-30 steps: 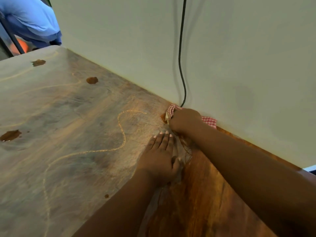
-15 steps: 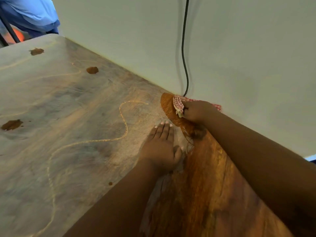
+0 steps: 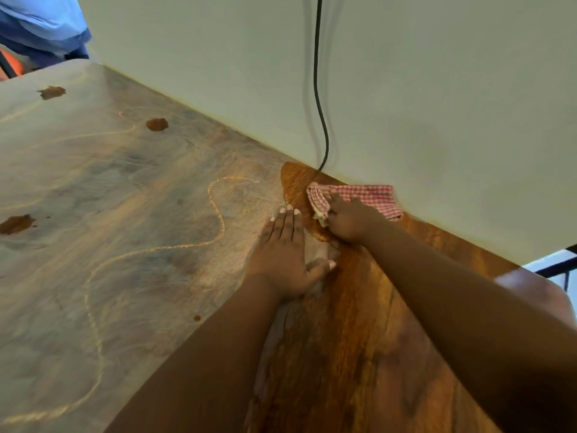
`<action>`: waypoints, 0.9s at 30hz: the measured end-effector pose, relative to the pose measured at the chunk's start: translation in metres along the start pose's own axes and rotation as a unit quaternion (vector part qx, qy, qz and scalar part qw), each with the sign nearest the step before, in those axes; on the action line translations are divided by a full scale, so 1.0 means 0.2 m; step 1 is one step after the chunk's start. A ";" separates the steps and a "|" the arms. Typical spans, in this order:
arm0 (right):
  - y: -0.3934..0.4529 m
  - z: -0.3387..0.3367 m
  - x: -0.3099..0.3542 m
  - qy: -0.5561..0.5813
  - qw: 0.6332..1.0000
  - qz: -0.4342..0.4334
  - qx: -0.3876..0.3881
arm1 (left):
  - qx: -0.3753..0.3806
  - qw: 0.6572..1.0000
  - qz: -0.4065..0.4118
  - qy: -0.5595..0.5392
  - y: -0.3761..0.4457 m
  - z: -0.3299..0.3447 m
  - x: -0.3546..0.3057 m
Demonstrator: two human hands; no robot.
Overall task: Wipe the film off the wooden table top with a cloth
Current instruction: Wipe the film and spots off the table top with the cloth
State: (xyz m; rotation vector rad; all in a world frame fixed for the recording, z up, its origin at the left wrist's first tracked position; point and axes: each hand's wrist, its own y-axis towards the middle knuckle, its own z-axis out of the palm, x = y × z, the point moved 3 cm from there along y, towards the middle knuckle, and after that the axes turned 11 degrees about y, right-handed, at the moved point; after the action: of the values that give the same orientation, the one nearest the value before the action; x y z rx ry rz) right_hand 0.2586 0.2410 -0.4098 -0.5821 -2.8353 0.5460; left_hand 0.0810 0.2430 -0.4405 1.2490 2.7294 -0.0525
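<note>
Wooden table top (image 3: 343, 354): left hand (image 3: 285, 254) flat, right hand (image 3: 351, 218) gripping checked cloth (image 3: 371, 196).

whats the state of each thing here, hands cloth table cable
left hand: flat on the table, fingers straight
right hand: grip on the cloth, pressing it down
cloth: red checked, crumpled by the wall
table top: bare brown wood at right
film: grey, covers the left part
cable: hangs down the wall
</note>
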 end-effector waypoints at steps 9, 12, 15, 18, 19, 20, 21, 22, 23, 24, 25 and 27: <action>-0.36 0.18 0.01 -0.002 0.989 -0.146 0.030 | -0.006 0.999 0.022 0.039 -0.01 -0.04 0.00; -0.33 0.14 -0.05 -0.003 0.997 -0.068 0.042 | 0.009 0.999 0.016 0.051 -0.02 -0.05 0.06; -0.25 0.13 0.09 0.011 1.000 -0.013 0.014 | 0.034 0.997 -0.006 0.069 -0.05 -0.05 0.16; -0.25 0.17 0.24 0.015 0.999 -0.029 -0.011 | 0.055 0.996 -0.020 0.070 -0.10 -0.04 0.23; -0.28 0.19 0.26 0.008 0.999 -0.051 -0.011 | 0.065 0.996 -0.020 0.066 -0.11 -0.04 0.25; -0.33 0.22 0.28 0.003 0.997 -0.076 -0.009 | 0.074 0.995 -0.020 0.062 -0.13 -0.04 0.27; -0.39 0.25 0.27 0.003 0.995 -0.099 -0.008 | 0.079 0.995 -0.021 0.060 -0.14 -0.03 0.28; -0.45 0.28 0.26 0.006 0.993 -0.118 -0.008 | 0.081 0.995 -0.019 0.062 -0.15 -0.03 0.30; -0.50 0.31 0.23 0.011 0.992 -0.129 -0.004 | 0.081 0.994 -0.014 0.067 -0.15 -0.03 0.30; -0.54 0.31 0.19 0.016 0.991 -0.133 0.002 | 0.082 0.994 -0.007 0.071 -0.16 -0.02 0.31; -0.57 0.31 0.15 0.021 0.991 -0.132 0.008 | 0.084 0.994 -0.001 0.074 -0.17 -0.02 0.30; -0.56 0.27 0.10 0.022 0.994 -0.110 0.009 | 0.079 0.994 0.003 0.078 -0.19 -0.01 0.31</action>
State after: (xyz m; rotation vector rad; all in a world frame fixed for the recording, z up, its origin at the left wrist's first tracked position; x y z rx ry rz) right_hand 0.1876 0.1361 -0.4125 -0.2707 -2.8019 0.5100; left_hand 0.0130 0.2648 -0.4477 1.3550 2.9040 -0.1825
